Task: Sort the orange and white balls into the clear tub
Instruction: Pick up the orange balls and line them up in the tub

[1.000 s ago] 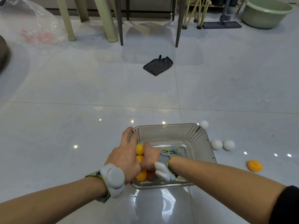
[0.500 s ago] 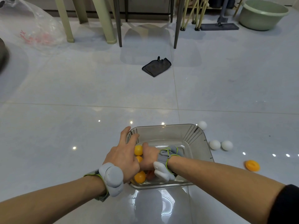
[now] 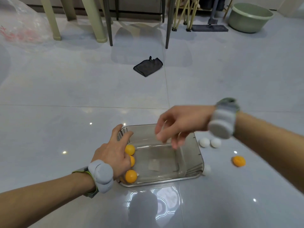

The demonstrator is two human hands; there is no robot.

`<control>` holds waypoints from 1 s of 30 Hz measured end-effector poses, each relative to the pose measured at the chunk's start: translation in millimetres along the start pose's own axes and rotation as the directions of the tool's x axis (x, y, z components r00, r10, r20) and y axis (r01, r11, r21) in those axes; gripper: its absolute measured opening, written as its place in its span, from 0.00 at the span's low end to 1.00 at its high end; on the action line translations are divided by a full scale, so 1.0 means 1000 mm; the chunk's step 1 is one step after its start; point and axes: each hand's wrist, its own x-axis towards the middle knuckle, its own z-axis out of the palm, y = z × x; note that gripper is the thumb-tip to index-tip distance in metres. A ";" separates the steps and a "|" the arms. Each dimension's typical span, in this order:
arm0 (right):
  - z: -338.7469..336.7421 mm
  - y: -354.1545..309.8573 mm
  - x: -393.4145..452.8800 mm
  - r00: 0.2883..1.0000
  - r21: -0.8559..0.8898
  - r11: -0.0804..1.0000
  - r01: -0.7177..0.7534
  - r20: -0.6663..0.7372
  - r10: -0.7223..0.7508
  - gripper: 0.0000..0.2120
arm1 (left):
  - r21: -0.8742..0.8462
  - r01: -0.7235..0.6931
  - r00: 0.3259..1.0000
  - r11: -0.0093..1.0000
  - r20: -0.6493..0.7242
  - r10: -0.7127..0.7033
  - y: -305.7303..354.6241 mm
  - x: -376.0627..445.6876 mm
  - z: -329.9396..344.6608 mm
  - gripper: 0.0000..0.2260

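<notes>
The clear tub [image 3: 192,155] sits on the floor in front of me. Three orange balls [image 3: 131,176] lie in a row along its left inner wall. My left hand [image 3: 113,153] rests on the tub's left rim, fingers spread, partly covering the orange balls. My right hand [image 3: 177,127] hovers above the tub's far right part, blurred, fingers loosely apart and holding nothing. Two white balls [image 3: 204,142] lie on the floor right of the tub, another white ball [image 3: 207,169] touches its near right corner, and one orange ball [image 3: 239,161] lies further right.
A dark folded cloth [image 3: 148,66] lies on the floor beyond the tub. Chair and table legs [image 3: 108,22] stand at the back, with a flat mop [image 3: 210,27] and a green basin [image 3: 250,17] at the back right. A plastic bag [image 3: 21,25] sits far left.
My right hand has come up out of the tub and moved right, leaving the orange balls inside. The left hand has stayed on the left rim.
</notes>
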 end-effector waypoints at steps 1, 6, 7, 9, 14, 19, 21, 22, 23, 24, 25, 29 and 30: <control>-0.022 0.009 -0.018 0.999 0.036 0.999 0.013 -0.031 -0.012 0.15 | 0.016 -0.008 1.000 1.000 0.003 0.008 0.000 0.000 0.000 0.30; -0.096 0.112 -0.068 0.843 0.011 0.969 -0.246 -0.492 0.219 0.09 | 0.068 -0.029 1.000 0.997 0.002 0.029 0.000 0.000 -0.002 0.29; -0.100 0.138 -0.066 0.786 -0.043 0.931 -0.362 -0.551 0.280 0.11 | 0.075 -0.025 1.000 0.997 -0.007 0.026 -0.003 0.001 -0.004 0.29; -0.095 0.189 -0.065 0.698 -0.095 0.829 -0.551 -0.597 0.396 0.15 | 0.081 -0.032 0.999 0.996 -0.015 0.033 -0.003 0.001 -0.005 0.29; -0.059 0.260 -0.061 0.658 -0.188 0.673 -0.715 -0.507 0.557 0.28 | 0.100 -0.044 0.999 0.994 -0.017 0.046 0.001 0.001 -0.007 0.27; -0.045 0.283 -0.050 0.689 -0.195 0.697 -0.690 -0.471 0.551 0.32 | 0.108 -0.050 0.998 0.993 -0.025 0.053 0.001 0.002 -0.009 0.26; -0.039 0.292 -0.043 0.691 -0.124 0.736 -0.665 -0.476 0.544 0.29 | 0.105 -0.049 0.998 0.993 -0.024 0.051 0.000 0.002 -0.010 0.26; -0.035 0.295 -0.039 0.692 -0.113 0.746 -0.656 -0.485 0.535 0.28 | 0.105 -0.047 0.999 0.993 -0.021 0.049 -0.001 0.002 -0.010 0.26; -0.032 0.298 -0.037 0.695 -0.117 0.750 -0.651 -0.490 0.527 0.26 | 0.103 -0.045 0.999 0.994 -0.017 0.047 -0.001 0.002 -0.009 0.27; -0.030 0.300 -0.034 0.698 -0.123 0.753 -0.647 -0.492 0.520 0.24 | 0.099 -0.042 0.999 0.994 -0.015 0.044 -0.001 0.002 -0.009 0.27; -0.028 0.302 -0.032 0.700 -0.127 0.754 -0.645 -0.495 0.515 0.22 | 0.094 -0.039 0.999 0.995 -0.013 0.041 -0.001 0.002 -0.009 0.27; -0.031 0.294 -0.034 0.702 -0.138 0.745 -0.653 -0.479 0.526 0.17 | 0.084 -0.048 0.999 0.995 -0.013 0.049 -0.001 0.002 -0.009 0.26; -0.037 0.285 -0.037 0.700 -0.123 0.751 -0.649 -0.483 0.526 0.17 | 0.083 -0.053 0.998 0.995 -0.012 0.054 -0.001 0.002 -0.009 0.26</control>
